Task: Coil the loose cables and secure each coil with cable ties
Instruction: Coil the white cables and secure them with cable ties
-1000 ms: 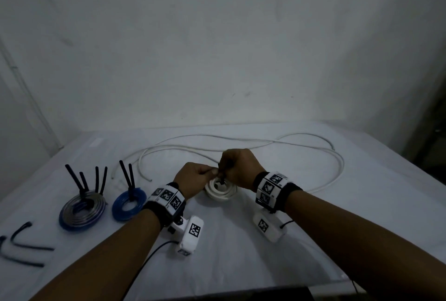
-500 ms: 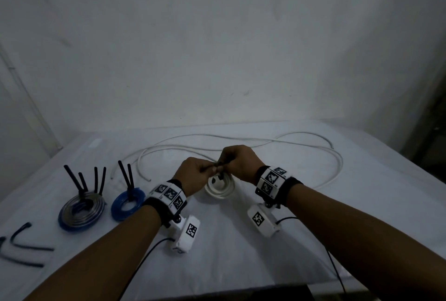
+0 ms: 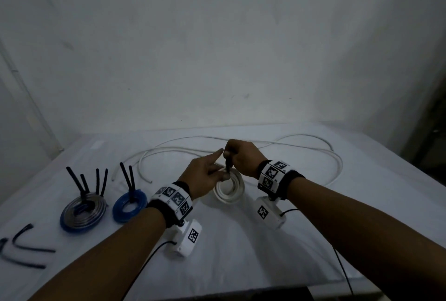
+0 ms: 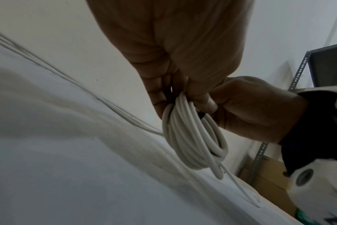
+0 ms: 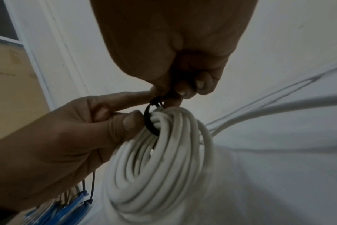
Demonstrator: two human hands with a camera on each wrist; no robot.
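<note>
A white cable coil (image 3: 229,191) rests on the white tablecloth (image 3: 241,252) in front of me. My left hand (image 3: 212,175) pinches the coil's top with thumb and fingers, the index finger pointing out straight. A black cable tie (image 3: 228,163) loops round the coil's top strands. My right hand (image 3: 237,157) grips the tie's tail just above the coil. In the right wrist view the tie loop (image 5: 149,118) is still wide round the coil (image 5: 160,167), beside my left thumb. In the left wrist view my left hand (image 4: 183,94) holds the coil (image 4: 194,137).
The rest of the white cable (image 3: 336,165) trails in loose loops across the far table. At the left lie a tied grey-and-blue coil (image 3: 83,211) and a tied blue coil (image 3: 130,204), tie tails upright. Spare black ties (image 3: 24,247) lie at the near left edge.
My right hand has drawn the tie's tail upward, away from my left hand. The left index finger has straightened out. Both hands have stayed over the coil.
</note>
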